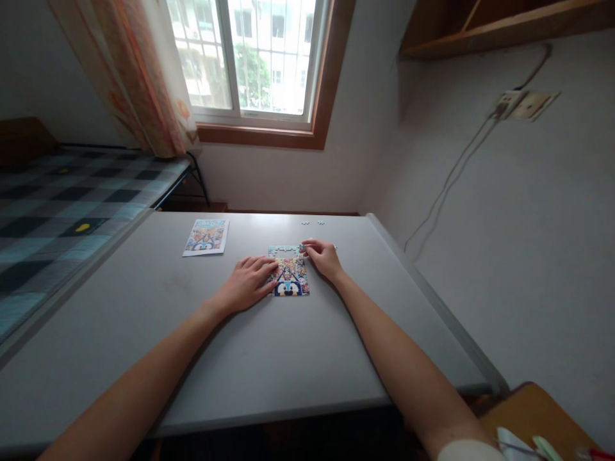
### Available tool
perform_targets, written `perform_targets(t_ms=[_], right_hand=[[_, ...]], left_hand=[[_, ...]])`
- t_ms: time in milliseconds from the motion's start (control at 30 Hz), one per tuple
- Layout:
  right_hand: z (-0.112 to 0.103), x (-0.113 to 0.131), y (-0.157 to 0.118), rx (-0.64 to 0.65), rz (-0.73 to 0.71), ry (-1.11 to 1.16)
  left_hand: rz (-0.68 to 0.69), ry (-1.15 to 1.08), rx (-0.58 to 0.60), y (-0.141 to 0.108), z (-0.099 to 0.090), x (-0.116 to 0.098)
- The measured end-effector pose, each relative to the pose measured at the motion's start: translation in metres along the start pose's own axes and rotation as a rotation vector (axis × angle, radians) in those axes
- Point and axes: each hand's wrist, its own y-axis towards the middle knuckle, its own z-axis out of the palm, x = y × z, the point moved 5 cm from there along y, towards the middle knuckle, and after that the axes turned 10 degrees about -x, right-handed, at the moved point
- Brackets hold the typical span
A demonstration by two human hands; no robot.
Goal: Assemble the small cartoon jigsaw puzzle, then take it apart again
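Note:
A colourful jigsaw puzzle (291,276) lies on the grey table, its lower part filled with a blue cartoon face. Near its top, bare table shows through a gap below a row of joined pieces. My left hand (250,280) rests flat with fingers stretched over the puzzle's left edge. At the upper right corner, my right hand (324,258) pinches a small puzzle piece (302,248) between thumb and fingers; whether it touches the puzzle I cannot tell. Loose puzzle pieces (321,223) lie farther back, and another is partly hidden behind my right hand.
A printed picture sheet (207,237) with a similar design lies at the table's back left. The table (269,358) stands beside a bed (96,186) on the left and a wall on the right. A cable (444,189) hangs from a wall socket.

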Motion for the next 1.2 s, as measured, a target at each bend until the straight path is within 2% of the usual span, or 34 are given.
perform_targets(t_ms=[200, 500, 667, 1200], right_hand=[[0.0009, -0.0012, -0.001, 0.03, 0.013, 0.011], [-0.0007, 0.008, -0.0013, 0.014, -0.057, -0.051], [0.0018, 0.0056, -0.0014, 0.053, -0.052, -0.083], [0.001, 0.0052, -0.0003, 0.05, -0.082, -0.133]], left_hand=[[-0.006, -0.012, 0.006, 0.0003, -0.001, -0.0006], [-0.011, -0.019, 0.0, 0.0, -0.001, -0.0002], [-0.018, -0.025, 0.011, 0.0001, 0.0001, 0.0007], [-0.021, -0.023, 0.009, 0.0002, -0.0006, 0.0007]])
